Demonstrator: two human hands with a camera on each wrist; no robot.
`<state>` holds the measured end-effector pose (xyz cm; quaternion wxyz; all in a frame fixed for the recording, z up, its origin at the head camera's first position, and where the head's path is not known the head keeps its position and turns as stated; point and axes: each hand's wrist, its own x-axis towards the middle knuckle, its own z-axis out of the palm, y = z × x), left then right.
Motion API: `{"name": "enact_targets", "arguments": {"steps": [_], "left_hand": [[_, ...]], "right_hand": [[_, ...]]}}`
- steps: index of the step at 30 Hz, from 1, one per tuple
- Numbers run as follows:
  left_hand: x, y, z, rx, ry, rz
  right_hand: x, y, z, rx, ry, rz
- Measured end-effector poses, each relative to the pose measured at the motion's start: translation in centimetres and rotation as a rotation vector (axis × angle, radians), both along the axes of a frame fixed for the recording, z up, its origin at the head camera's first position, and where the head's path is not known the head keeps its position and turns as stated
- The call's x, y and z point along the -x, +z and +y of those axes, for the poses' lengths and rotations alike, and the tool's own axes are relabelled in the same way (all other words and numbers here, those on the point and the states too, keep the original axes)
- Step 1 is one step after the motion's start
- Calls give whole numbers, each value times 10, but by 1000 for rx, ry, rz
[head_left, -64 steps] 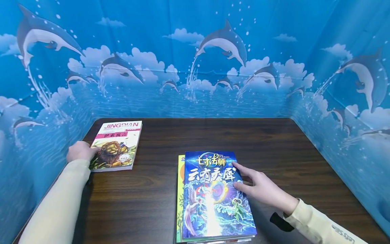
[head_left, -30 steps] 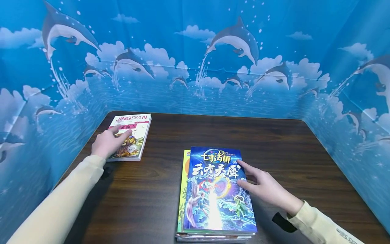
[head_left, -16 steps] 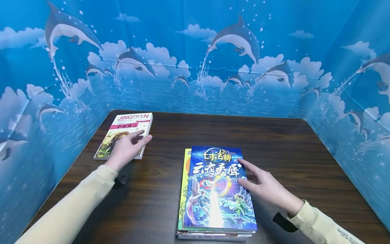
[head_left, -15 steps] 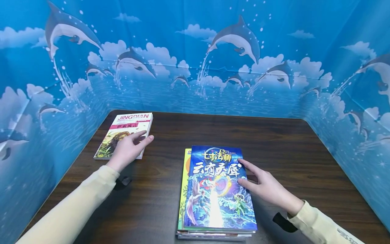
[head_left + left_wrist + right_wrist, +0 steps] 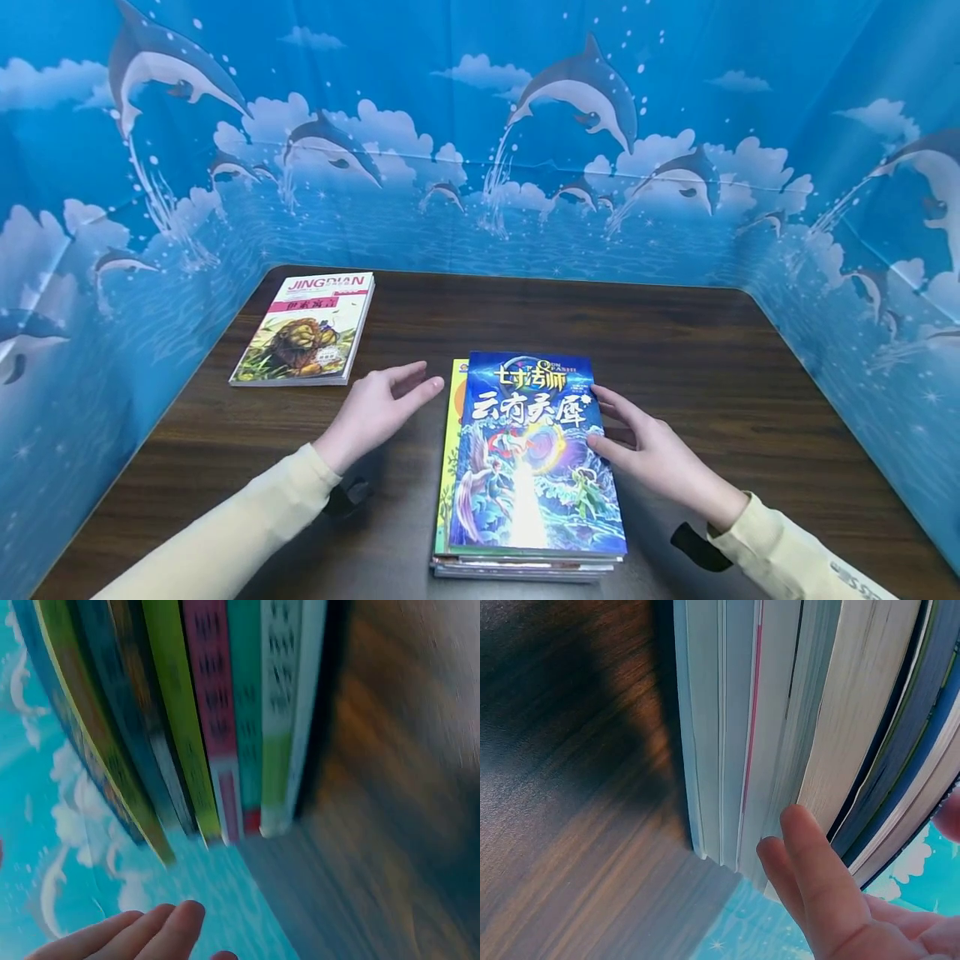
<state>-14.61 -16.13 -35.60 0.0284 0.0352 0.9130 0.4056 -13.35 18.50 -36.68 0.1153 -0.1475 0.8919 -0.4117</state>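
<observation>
A stack of books stands at the front middle, topped by a blue fantasy book (image 5: pixel 536 467) with a glowing figure on its cover. Beneath that, a yellow-green book (image 5: pixel 444 500) sticks out at the left. My left hand (image 5: pixel 378 412) hovers left of the stack, fingers extended, holding nothing. The left wrist view shows the books' coloured spines (image 5: pixel 210 690) beyond its fingertips. My right hand (image 5: pixel 660 462) is at the stack's right side, its fingers along the page edges (image 5: pixel 772 735) in the right wrist view. A white-and-pink book (image 5: pixel 303 333) with a lion cover lies far left.
The dark wooden table (image 5: pixel 675 350) has rounded far corners. A blue curtain (image 5: pixel 480 225) printed with dolphins surrounds it at the back and sides. Black wrist bands (image 5: pixel 699 547) hang under both cream sleeves.
My left hand has left the lion-cover book and moved right and nearer, beside the stack. That book stays at the far left. The right hand keeps its place at the stack's right side.
</observation>
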Motion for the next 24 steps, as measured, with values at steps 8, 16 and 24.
{"name": "enact_targets", "arguments": {"steps": [8,16,24], "left_hand": [[-20,-3,27,-87,-12,-90],[-34,-16,46,-223,4,-140],[-38,-24,58,-158,22,-135]], "right_hand": [[-1,-1,-1,21,-8,-6],[-3,-4,-5,44,-43,-32],[-4,-6,-4,34,-48,-18]]}}
